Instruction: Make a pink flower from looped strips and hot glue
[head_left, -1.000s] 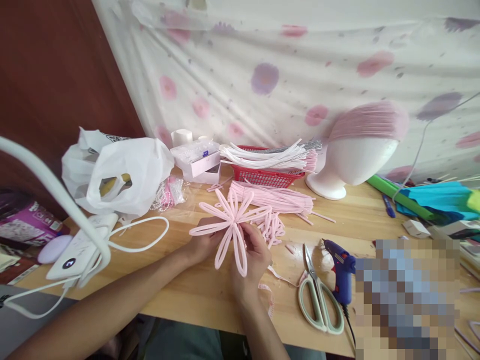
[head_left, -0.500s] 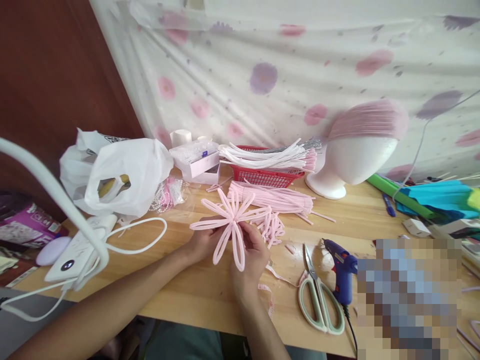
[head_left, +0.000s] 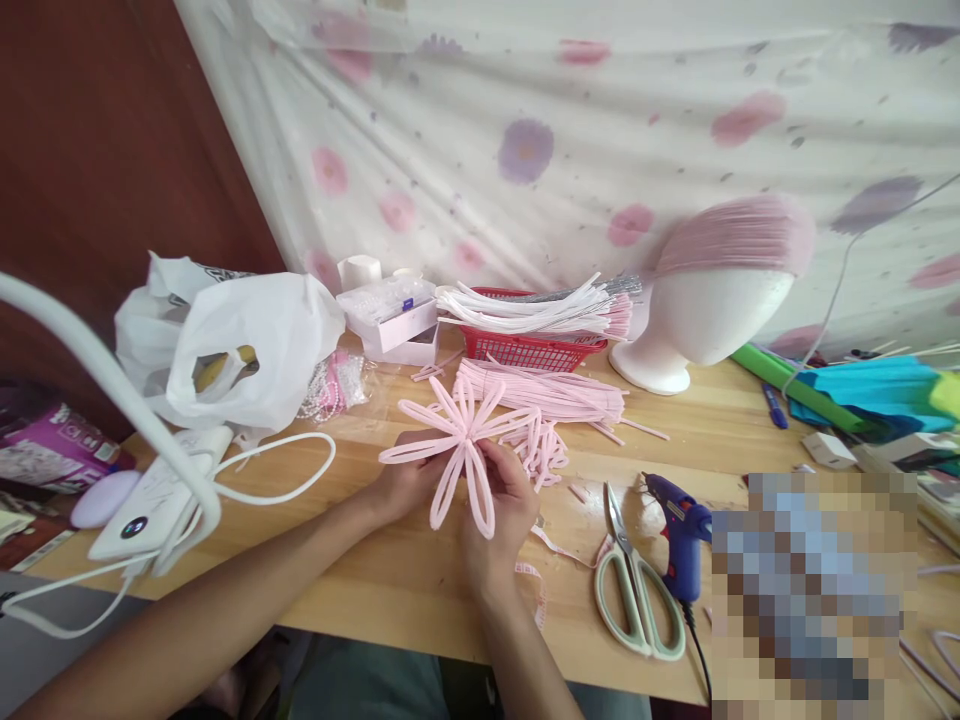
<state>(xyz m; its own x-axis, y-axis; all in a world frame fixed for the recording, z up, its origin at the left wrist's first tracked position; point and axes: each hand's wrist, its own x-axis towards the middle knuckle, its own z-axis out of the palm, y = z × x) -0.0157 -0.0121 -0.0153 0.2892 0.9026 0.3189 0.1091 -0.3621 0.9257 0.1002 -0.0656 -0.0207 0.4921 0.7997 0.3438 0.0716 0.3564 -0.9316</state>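
Note:
A pink pipe-cleaner flower (head_left: 466,440) with several long looped petals faces me above the table's front part. My left hand (head_left: 409,482) is behind its left petals, closed, with the fingertips hidden by the loops. My right hand (head_left: 501,505) grips the flower from the right, thumb close to its centre. Just behind lie a heap of bent pink pipe cleaners (head_left: 546,455) and a bundle of straight pink pipe cleaners (head_left: 551,392). Right of my right hand are a pink measuring tape (head_left: 541,590) and green-handled scissors (head_left: 636,590).
A blue glue gun (head_left: 681,540) stands beside the scissors. Behind are a red basket (head_left: 517,350) of pipe cleaners, a white foam head (head_left: 720,310), and small white boxes (head_left: 390,315). On the left are a plastic bag (head_left: 255,350), a power strip (head_left: 157,500) and a white cable (head_left: 330,450).
The flower has turned slightly in my hands, its lower petals shifting a little to the right. Both hands keep nearly the same place. The whole view has shifted slightly.

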